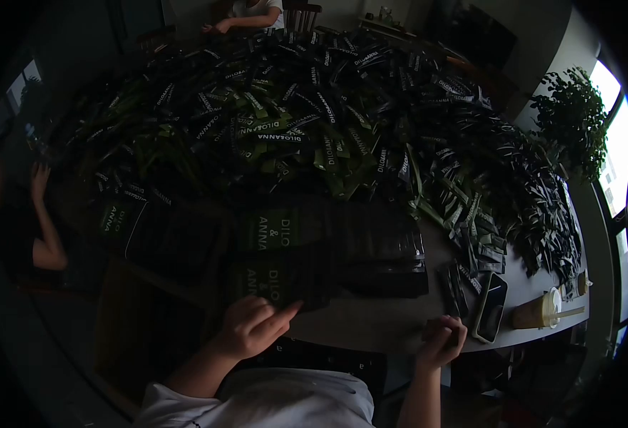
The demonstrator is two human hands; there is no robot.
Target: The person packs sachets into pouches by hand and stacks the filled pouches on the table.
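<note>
My left hand (pixel 253 327) is at the near edge of a dark pouch (pixel 289 274) printed "DILO & ANNA". Its fingers are curled at that edge, with the index finger stretched along it. A second lettered pouch (pixel 278 227) lies just beyond. My right hand (pixel 444 341) is closed by the table's front edge; what it holds, if anything, is too dark to make out. Close to it lie a few dark stick sachets (pixel 454 289) and a phone (pixel 491 308). A huge heap of black and green sachets (pixel 278 137) covers the table behind.
A stack of dark pouches (pixel 385 257) sits right of the lettered ones. An iced drink cup (pixel 538 314) with a straw stands at the right edge. An open box (pixel 146 307) is at lower left. Other people's arms show at the far side (pixel 243 23) and left (pixel 42 207).
</note>
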